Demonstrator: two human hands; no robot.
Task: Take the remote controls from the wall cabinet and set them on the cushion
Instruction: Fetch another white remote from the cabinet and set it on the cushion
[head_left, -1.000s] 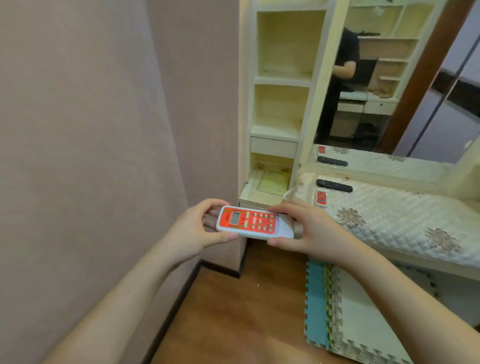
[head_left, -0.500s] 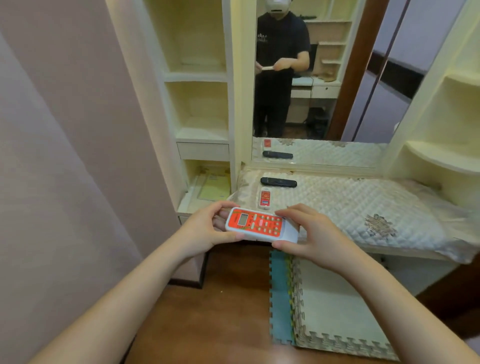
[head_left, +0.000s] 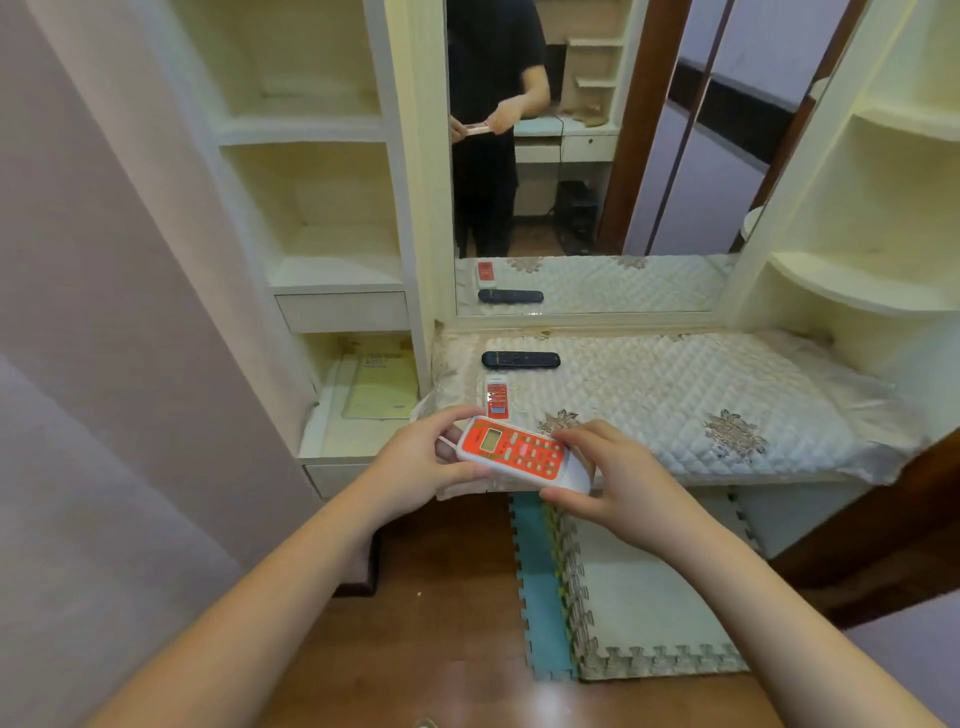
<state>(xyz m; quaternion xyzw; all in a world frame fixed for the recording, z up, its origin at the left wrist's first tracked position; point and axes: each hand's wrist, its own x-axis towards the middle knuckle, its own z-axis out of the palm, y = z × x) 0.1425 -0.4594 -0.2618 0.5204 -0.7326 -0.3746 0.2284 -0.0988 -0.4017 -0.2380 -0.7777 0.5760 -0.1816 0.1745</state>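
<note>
The orange remote (head_left: 519, 451) sits pinched at both ends over the cushion's (head_left: 675, 395) near edge: your left hand (head_left: 423, 462) curls round its screen end, your right hand (head_left: 610, 478) grips the white end. Beyond, a small orange remote (head_left: 497, 397) and a black remote (head_left: 520, 359) lie on the cushion.

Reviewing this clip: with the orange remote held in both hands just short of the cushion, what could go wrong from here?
The orange remote is pinched only at its ends by the left hand and right hand, over bare floor; it might slip. Set down near the cushion front edge, it could slide off, or bump the small remote.
</note>
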